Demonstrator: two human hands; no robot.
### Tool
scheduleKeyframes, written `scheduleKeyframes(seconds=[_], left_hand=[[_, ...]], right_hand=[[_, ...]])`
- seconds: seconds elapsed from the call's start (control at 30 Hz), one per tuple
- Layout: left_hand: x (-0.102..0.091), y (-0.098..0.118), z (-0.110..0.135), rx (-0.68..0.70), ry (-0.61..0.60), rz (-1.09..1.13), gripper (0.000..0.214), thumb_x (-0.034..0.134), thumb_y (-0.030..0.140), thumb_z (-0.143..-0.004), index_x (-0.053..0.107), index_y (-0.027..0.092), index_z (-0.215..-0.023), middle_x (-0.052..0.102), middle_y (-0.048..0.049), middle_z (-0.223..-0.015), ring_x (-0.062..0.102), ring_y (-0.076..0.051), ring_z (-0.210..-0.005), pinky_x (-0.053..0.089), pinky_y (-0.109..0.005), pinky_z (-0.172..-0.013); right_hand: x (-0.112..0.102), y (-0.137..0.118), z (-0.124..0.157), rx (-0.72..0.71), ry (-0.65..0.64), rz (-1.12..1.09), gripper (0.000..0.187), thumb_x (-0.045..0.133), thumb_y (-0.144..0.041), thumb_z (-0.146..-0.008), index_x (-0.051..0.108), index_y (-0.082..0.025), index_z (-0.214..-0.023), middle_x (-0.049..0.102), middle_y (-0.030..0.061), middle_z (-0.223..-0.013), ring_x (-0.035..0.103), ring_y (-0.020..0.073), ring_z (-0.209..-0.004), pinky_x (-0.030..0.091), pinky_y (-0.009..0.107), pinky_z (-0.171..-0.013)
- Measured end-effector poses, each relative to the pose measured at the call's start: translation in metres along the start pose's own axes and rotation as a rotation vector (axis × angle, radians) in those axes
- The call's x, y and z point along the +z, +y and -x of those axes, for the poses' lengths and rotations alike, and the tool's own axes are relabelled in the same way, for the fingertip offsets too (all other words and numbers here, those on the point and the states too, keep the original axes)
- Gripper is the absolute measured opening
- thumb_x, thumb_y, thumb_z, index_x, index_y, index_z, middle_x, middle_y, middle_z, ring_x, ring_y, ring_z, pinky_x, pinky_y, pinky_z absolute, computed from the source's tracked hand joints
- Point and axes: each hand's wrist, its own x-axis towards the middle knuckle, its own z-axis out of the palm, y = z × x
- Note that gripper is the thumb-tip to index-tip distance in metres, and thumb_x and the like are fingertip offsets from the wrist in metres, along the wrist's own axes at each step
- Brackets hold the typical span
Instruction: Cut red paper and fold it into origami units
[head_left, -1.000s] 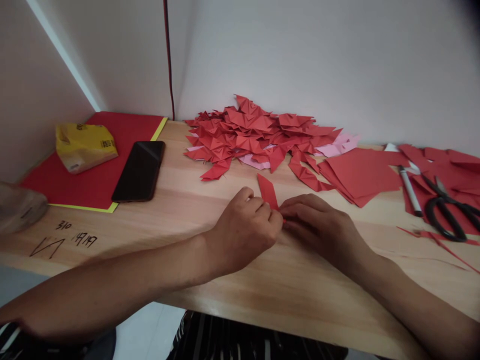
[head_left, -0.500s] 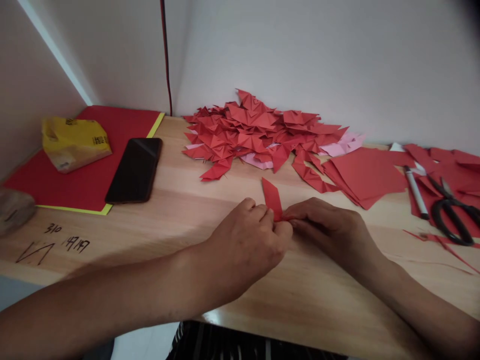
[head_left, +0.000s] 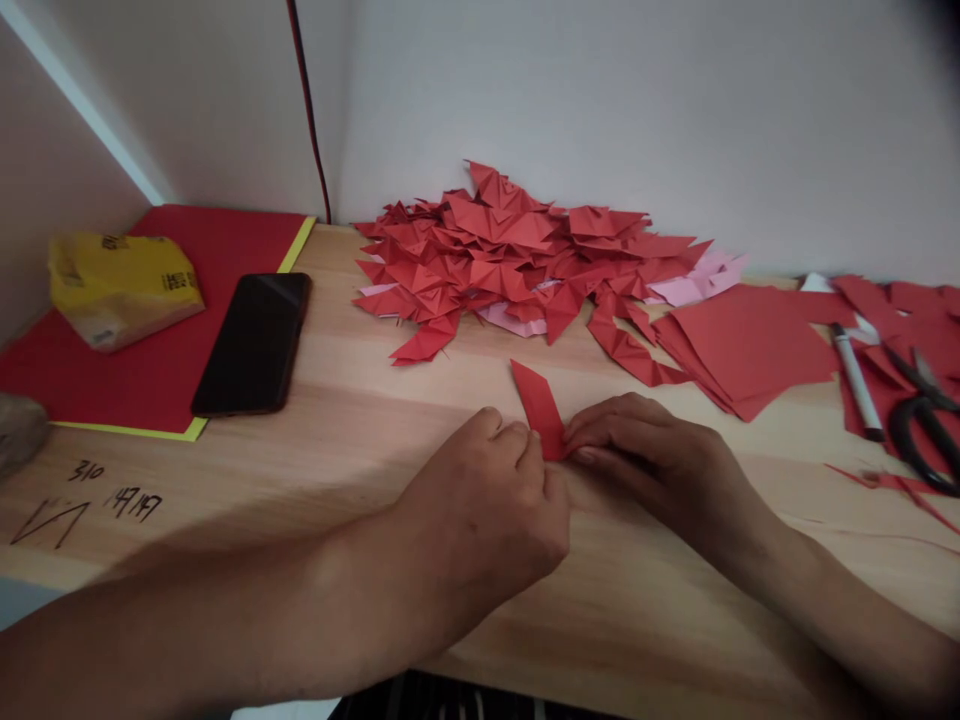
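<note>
Taking the red paper strip (head_left: 537, 396) as the centre of the clock, a yellow packet (head_left: 124, 290) sits between nine and ten on a large red sheet (head_left: 232, 240), and a dark phone (head_left: 253, 345) overlaps that sheet's right edge, nearer in. The left hand (head_left: 491, 490) comes in from about seven, its fingers curled and apparently pinching the strip's lower left edge, though their tips are mostly hidden. The strip stands out beyond the knuckles, its pointed end toward eleven, over the bare wood of the table (head_left: 420, 400). At twelve lies a heap of folded red pieces (head_left: 499, 230), well clear of the strip. The right hand (head_left: 652, 440) meets the strip from between three and four, thumb and fingers closed together on its lower right corner. The paper should be nearly weightless, crisp along creases but soft across them — easy to bend, crumple or tear. A light two-handed hold at the lower edge suits it — fingertips on the layers, free tip unpressed. Toward three are flat red papers (head_left: 754, 335), a white marker (head_left: 859, 385) and scissors (head_left: 921, 404).
</note>
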Motion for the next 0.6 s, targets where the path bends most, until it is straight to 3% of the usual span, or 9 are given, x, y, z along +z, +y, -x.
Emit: scheduleKeyframes(seconds=[0.2,0.5,0.6], left_hand=[[0.006,0.008,0.004,-0.004,0.044,-0.02,0.012,0.054,0.01,-0.084,0.065,0.011,-0.079,0.07,-0.0121,-0.082,0.061,-0.022,-0.073,0.046,-0.035,-0.066],[0.008,0.014,0.008,0.035,0.041,-0.045,0.009,0.054,0.009,-0.082,0.06,0.012,-0.077,0.067,-0.0091,-0.076,0.056,-0.019,-0.066,0.042,-0.034,-0.062],[0.001,0.014,0.009,0.005,-0.025,-0.002,0.007,0.056,0.008,-0.08,0.06,0.012,-0.082,0.068,-0.0086,-0.079,0.057,-0.017,-0.065,0.043,-0.031,-0.059]], right_hand=[[-0.001,-0.002,-0.002,0.029,-0.02,-0.006,0.01,0.057,-0.022,-0.092,0.064,-0.021,-0.086,0.068,0.0037,-0.092,0.063,0.0179,-0.089,0.052,0.034,-0.079],[-0.002,-0.001,0.006,-0.072,0.02,0.021,0.009,0.06,-0.019,-0.09,0.068,-0.022,-0.093,0.07,0.0054,-0.099,0.064,0.0193,-0.095,0.054,0.036,-0.084],[-0.003,-0.003,0.007,-0.078,0.035,0.033,0.01,0.06,-0.019,-0.09,0.069,-0.023,-0.094,0.071,0.005,-0.099,0.064,0.0196,-0.095,0.055,0.037,-0.084]])
